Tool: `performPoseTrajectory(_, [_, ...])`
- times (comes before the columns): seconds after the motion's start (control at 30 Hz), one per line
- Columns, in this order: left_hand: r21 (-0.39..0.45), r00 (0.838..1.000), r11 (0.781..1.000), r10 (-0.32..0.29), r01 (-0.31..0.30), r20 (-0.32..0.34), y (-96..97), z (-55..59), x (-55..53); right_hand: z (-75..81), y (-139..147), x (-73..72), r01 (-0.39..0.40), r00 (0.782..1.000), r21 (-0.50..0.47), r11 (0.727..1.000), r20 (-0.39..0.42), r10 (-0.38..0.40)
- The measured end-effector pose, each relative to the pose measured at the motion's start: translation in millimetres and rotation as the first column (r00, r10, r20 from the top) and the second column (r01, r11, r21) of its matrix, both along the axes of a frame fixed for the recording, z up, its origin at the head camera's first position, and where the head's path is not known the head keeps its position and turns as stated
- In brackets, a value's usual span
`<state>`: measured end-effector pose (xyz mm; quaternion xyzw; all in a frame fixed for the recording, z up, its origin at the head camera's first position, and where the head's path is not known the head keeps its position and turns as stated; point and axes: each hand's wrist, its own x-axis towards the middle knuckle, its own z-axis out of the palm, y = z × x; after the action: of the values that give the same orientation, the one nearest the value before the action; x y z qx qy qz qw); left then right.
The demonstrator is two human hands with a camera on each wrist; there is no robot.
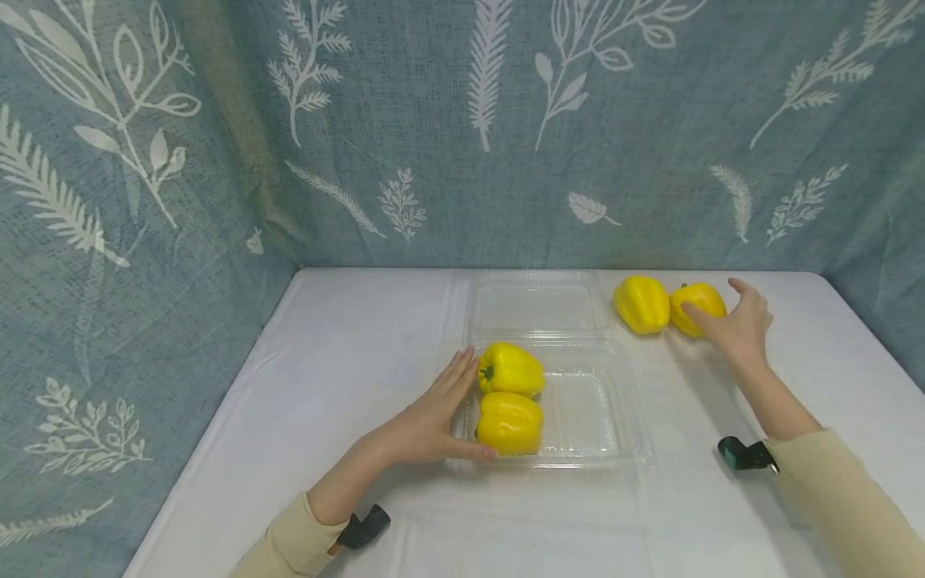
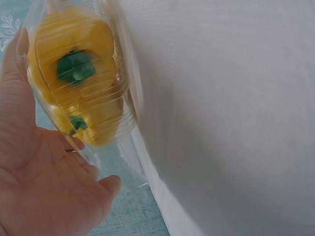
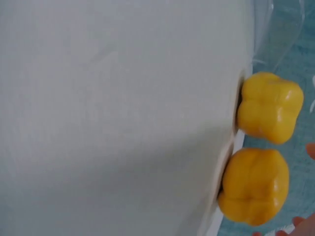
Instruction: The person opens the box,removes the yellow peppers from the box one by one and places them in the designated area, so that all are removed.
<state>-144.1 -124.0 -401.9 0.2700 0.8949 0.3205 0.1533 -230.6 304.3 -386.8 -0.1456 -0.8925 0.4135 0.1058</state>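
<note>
Two yellow bell peppers, a rear one (image 1: 511,369) and a front one (image 1: 509,423), lie in the left half of a clear plastic clamshell container (image 1: 584,409). My left hand (image 1: 426,417) rests along the container's left wall, fingers extended and thumb at its front corner. Through the ribbed wall, the left wrist view shows green stems (image 2: 76,67). At the back right, my right hand (image 1: 740,325) reaches over another yellow bell pepper (image 1: 699,307), thumb and fingers spread to either side. Its fingertips (image 3: 311,150) stand apart from that pepper in the right wrist view.
One more yellow bell pepper (image 1: 641,305) lies just left of the one by my right hand. The container's lid (image 1: 538,305) is folded back flat on the white-covered table (image 1: 361,337). A blue leaf-patterned curtain (image 1: 433,185) borders the table's back and sides.
</note>
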Motion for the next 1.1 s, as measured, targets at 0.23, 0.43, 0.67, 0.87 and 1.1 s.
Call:
performPoseTrajectory(0.23, [-0.004, 1.0, 1.0, 0.004, -0.004, -0.002, -0.5, 0.4, -0.1, 9.8, -21.6, 12.4, -0.019, 0.994, -0.068, 0.997, -0.106, 0.012])
performPoseTrajectory(0.43, [0.005, 1.0, 1.0, 0.003, -0.003, 0.003, -0.7, -0.5, -0.2, 13.7, -39.3, 21.8, -0.095, 0.99, -0.126, 0.987, -0.115, 0.081])
performPoseTrajectory(0.67, [0.006, 1.0, 1.0, -0.001, 0.001, 0.0, -0.5, -0.2, -0.1, 18.1, -62.1, 32.8, -0.218, 0.971, -0.153, 0.964, -0.131, 0.199])
performPoseTrajectory(0.87, [0.007, 1.0, 1.0, 0.0, 0.0, 0.003, 0.0, 0.4, 0.2, 21.4, -82.2, 42.0, -0.335, 0.94, -0.164, 0.928, -0.12, 0.319])
performPoseTrajectory(1.1, [-0.001, 1.0, 1.0, 0.004, -0.004, 0.007, 0.1, 0.1, 0.2, 23.8, -102.4, 52.8, -0.469, 0.883, -0.177, 0.865, -0.107, 0.457])
